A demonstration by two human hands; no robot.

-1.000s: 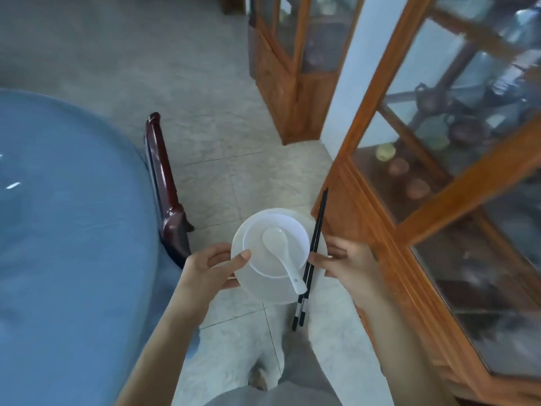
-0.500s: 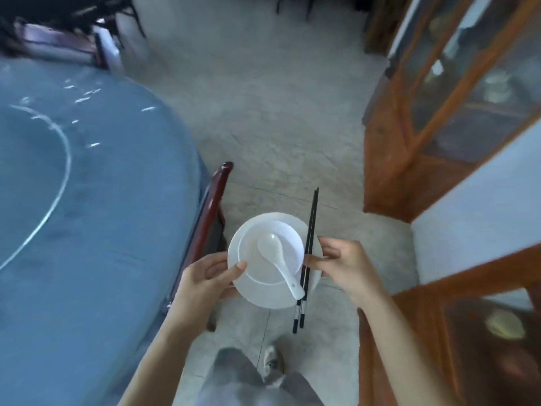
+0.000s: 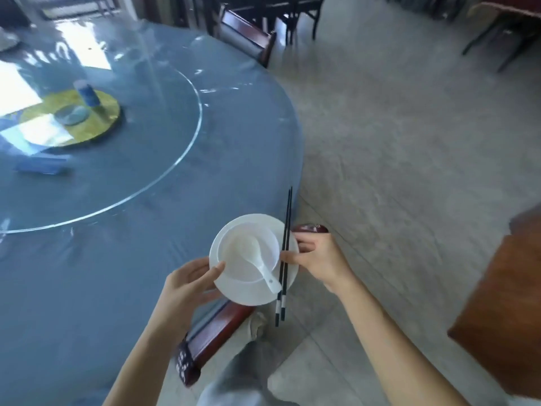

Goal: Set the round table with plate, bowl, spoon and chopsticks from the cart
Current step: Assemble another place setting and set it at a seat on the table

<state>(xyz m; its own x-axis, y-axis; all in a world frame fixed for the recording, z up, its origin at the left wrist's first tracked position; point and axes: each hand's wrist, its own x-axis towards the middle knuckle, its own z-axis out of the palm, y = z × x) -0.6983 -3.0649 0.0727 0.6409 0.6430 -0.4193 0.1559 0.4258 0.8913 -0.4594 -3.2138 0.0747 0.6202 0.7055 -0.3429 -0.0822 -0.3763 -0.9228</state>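
Note:
I carry a white plate [image 3: 248, 294] with both hands above the near right edge of the round table [image 3: 102, 259], which has a blue cloth. A white bowl [image 3: 248, 230] stands on the plate, and a white spoon [image 3: 260, 265] lies in the bowl with its handle pointing toward me. Black chopsticks [image 3: 286, 230] lie across the plate's right side. My left hand [image 3: 190, 282] grips the plate's left rim, thumb on top. My right hand [image 3: 316, 256] holds the right rim and pins the chopsticks against it with the thumb.
A dark wooden chair [image 3: 216, 323] is tucked at the table just below the plate. A glass turntable [image 3: 117, 142] on the table carries a yellow disc [image 3: 102, 124] with small items. Another chair [image 3: 248, 39] stands at the far edge. A wooden cabinet [image 3: 503, 303] is on the right.
The view has swung left, from the glass cabinets toward the table. The plate stack, still held in both hands, is now over the table's edge and the chair.

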